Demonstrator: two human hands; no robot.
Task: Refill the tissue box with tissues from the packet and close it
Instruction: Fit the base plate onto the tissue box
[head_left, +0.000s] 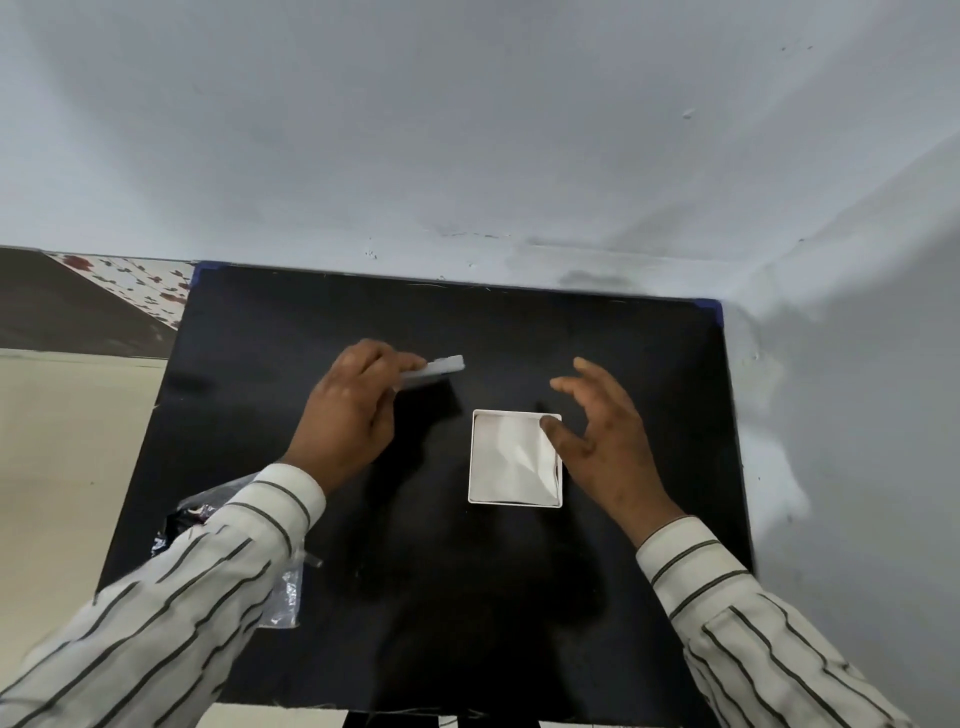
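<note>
Hands: two, bare, in striped sleeves, both over the black bench (260, 332). Left hand (348, 415): fingers curled, pinching a flat white lid (434, 370) by its near end; lid held edge-on, tilted, clear of the bench surface, to the left of and beyond the box. Right hand (602, 441): fingers spread and loose, gripping nothing; thumb tip lies over the box's right rim near the far corner, contact uncertain.

Box (515, 503): white, rectangular, uncovered, standing near the middle of the bench, slightly right. Tissues (506, 457): white, folded, filling the box to its walls, creased across the top sheet.

Packet (283, 597): clear crumpled plastic, lying at the bench's near left edge, partly hidden under the left sleeve; contents cannot be told.

Surroundings: grey wall (467, 130) behind the bench.
</note>
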